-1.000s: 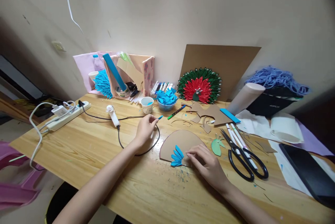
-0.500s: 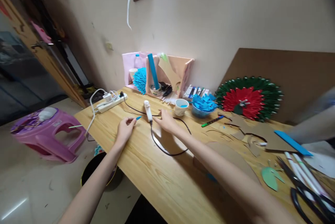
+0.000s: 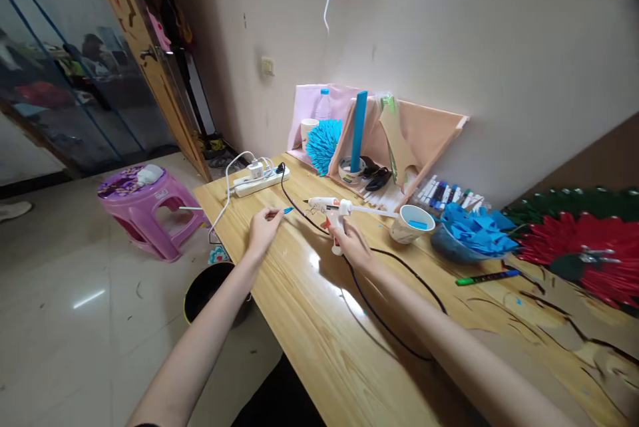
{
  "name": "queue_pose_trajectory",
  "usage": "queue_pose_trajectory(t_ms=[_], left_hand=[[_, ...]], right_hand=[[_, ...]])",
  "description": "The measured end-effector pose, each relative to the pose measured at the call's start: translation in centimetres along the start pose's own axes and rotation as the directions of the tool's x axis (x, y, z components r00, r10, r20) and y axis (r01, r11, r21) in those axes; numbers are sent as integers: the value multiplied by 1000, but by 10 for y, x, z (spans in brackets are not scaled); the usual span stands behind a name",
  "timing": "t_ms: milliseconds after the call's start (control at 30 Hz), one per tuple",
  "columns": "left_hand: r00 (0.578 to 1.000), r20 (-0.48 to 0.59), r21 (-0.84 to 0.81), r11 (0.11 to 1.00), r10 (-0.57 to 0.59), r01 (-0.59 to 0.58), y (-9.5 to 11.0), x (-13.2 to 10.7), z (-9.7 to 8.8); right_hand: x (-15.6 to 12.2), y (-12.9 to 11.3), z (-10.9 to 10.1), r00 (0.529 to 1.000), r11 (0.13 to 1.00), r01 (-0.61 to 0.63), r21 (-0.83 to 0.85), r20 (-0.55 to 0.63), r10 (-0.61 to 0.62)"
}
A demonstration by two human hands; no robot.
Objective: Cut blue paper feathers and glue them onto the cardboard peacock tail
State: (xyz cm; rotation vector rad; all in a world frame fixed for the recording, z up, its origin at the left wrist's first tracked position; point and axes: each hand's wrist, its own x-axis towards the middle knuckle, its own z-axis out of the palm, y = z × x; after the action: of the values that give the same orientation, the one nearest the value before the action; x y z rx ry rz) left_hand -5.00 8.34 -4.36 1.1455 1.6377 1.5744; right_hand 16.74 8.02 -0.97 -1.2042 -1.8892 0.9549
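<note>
My left hand (image 3: pixel 263 229) pinches a small blue paper piece (image 3: pixel 288 210) just above the wooden table (image 3: pixel 319 340), near its left edge. My right hand (image 3: pixel 352 246) is closed round the handle of a white hot glue gun (image 3: pixel 330 209), held upright with its nozzle pointing left toward the blue piece. The gun's black cord (image 3: pixel 389 294) trails over the table to a white power strip (image 3: pixel 259 181).
A white paper cup (image 3: pixel 412 224) lies tilted beside a bowl of blue paper pieces (image 3: pixel 472 231). A green marker (image 3: pixel 486 277), a red and green paper fan (image 3: pixel 582 241), a pink stool (image 3: pixel 142 207) and a black bin (image 3: pixel 212 290) on the floor.
My right hand left the cardboard fan, reached left and picked up the glue gun. The left hand carried the blue piece leftward. The view swung left, away from the scissors.
</note>
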Motion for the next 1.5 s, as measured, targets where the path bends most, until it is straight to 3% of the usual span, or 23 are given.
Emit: queue_pose_trajectory(t_ms=[367, 1500], left_hand=[[1000, -13, 11, 1000, -4, 4, 4, -11, -1], [1000, 4, 48, 999, -4, 4, 5, -12, -1]], right_hand=[[-10, -5, 12, 993, 994, 107, -27, 56, -105], [-10, -1, 12, 998, 998, 57, -39, 40, -55]])
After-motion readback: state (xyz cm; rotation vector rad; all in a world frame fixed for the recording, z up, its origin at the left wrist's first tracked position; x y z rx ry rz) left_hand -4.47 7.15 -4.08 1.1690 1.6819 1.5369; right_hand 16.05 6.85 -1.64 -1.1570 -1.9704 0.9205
